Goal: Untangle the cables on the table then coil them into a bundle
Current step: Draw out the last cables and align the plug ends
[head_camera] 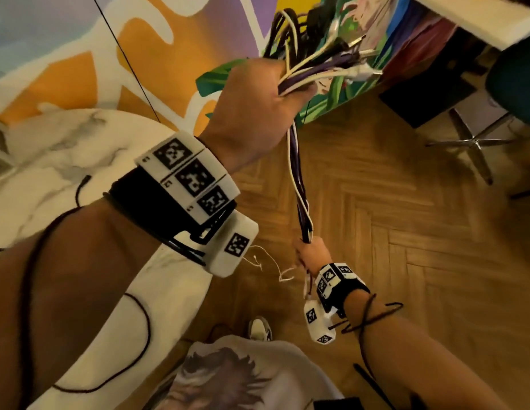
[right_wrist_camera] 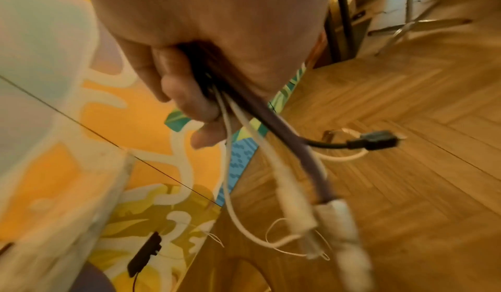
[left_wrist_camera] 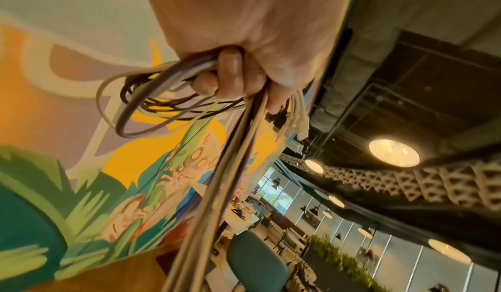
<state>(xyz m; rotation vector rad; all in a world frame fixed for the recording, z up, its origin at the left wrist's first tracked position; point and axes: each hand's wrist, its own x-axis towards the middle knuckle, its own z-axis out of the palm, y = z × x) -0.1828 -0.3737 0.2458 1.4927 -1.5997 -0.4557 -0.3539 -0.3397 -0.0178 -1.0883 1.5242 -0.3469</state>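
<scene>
Several cables (head_camera: 299, 173), purple, white and black, stretch taut between my two hands above the floor. My left hand (head_camera: 257, 96) is raised high and grips the upper part in a fist; loops and plug ends (head_camera: 343, 63) stick out beyond it. The left wrist view has the left hand (left_wrist_camera: 244, 39) curled round the cable loops (left_wrist_camera: 141, 104), with the strands (left_wrist_camera: 230, 168) running down. Lower down, my right hand (head_camera: 309, 251) grips the bottom of the strands. Below the right hand (right_wrist_camera: 203, 39), a black plug (right_wrist_camera: 374, 141) and white connectors (right_wrist_camera: 339, 221) dangle.
A white marble table (head_camera: 50, 161) lies at the left, below my left arm. A green chair (head_camera: 515, 84) with a chrome star base (head_camera: 476, 143) stands at the right on the herringbone wood floor (head_camera: 405, 261). A painted mural wall (head_camera: 169, 39) is behind.
</scene>
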